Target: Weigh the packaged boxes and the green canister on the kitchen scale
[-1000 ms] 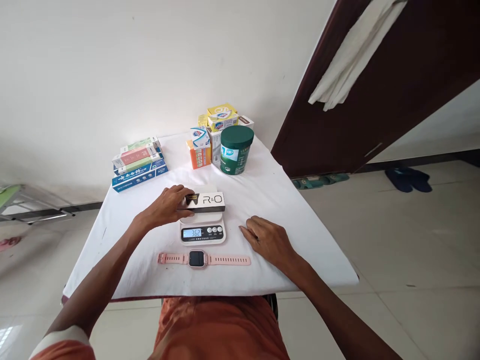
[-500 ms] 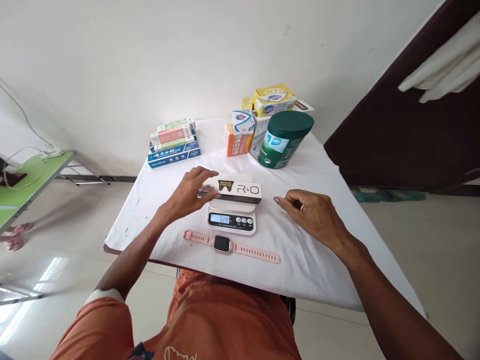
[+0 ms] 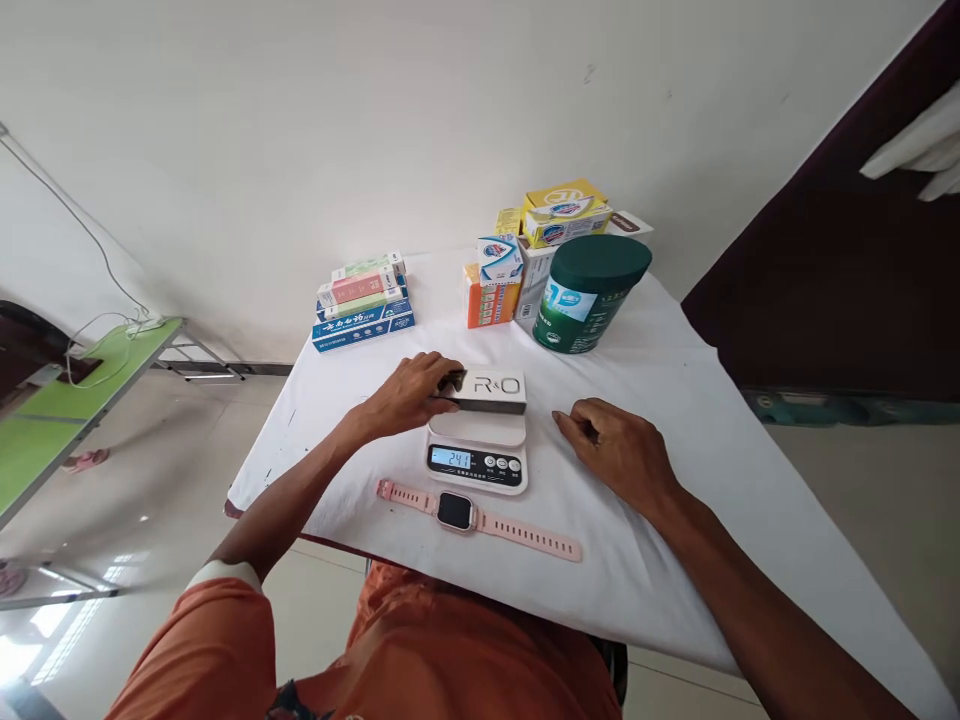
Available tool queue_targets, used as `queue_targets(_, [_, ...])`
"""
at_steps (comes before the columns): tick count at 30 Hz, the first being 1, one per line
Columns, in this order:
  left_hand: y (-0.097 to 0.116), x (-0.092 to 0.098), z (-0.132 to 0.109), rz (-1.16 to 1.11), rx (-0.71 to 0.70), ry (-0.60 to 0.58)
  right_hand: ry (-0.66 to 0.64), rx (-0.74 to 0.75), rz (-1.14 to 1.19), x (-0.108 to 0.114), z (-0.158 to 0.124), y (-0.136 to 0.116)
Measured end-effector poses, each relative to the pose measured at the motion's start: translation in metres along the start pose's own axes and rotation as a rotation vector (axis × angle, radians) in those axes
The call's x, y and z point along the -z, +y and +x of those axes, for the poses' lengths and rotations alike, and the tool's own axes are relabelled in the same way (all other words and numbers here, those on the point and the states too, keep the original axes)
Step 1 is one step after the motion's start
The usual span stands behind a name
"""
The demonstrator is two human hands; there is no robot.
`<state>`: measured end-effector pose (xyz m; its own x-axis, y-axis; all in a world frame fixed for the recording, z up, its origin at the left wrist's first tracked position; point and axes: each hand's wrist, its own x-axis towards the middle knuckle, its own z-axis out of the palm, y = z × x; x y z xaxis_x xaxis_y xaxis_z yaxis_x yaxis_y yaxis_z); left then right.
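The left hand (image 3: 424, 392) grasps the box (image 3: 498, 388) by its left end, over the scale (image 3: 480, 470); positioning it seems the step in hand, the next calling for a level grip. The right hand (image 3: 621, 447) rests loosely clenched on the surface (image 3: 630, 590).

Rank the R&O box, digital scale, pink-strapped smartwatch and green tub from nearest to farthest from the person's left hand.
In the head view, from the left hand:
1. R&O box: between its thumb and fingers
2. Digital scale: just on the person's side of the box
3. Pink-strapped smartwatch: near the front edge
4. Green tub: back right
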<state>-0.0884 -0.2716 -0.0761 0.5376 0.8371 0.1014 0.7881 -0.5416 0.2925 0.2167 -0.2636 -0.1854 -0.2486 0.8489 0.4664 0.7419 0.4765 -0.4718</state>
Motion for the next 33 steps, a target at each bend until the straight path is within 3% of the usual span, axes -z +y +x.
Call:
queue_targets(4, [-0.048, 0.029, 0.002, 0.083, 0.132, 0.176, 0.007, 0.012, -0.012, -0.002, 0.0, 0.001])
queue_targets(7, [-0.1, 0.048, 0.014, 0.224, 0.328, 0.191, 0.027, 0.03, -0.026, -0.003, 0.0, 0.002])
queue_targets(11, [-0.156, 0.057, 0.033, 0.282, 0.514, 0.184, 0.047, 0.066, -0.04, -0.003, 0.0, 0.003])
queue_targets(14, [-0.176, 0.057, 0.041, 0.296, 0.545, 0.227, 0.049, 0.069, -0.05, -0.003, 0.001, 0.004])
queue_targets(26, [-0.178, 0.052, 0.045, 0.44, 0.536, 0.29, 0.017, 0.048, -0.064, -0.002, 0.0, 0.004])
queue_targets(30, [-0.168, 0.05, 0.047, 0.446, 0.554, 0.318, -0.006, -0.001, -0.067, -0.001, -0.001, 0.002])
queue_targets(33, [-0.15, 0.044, 0.057, 0.405, 0.457, 0.381, -0.041, -0.012, -0.056, -0.001, -0.001, 0.001])
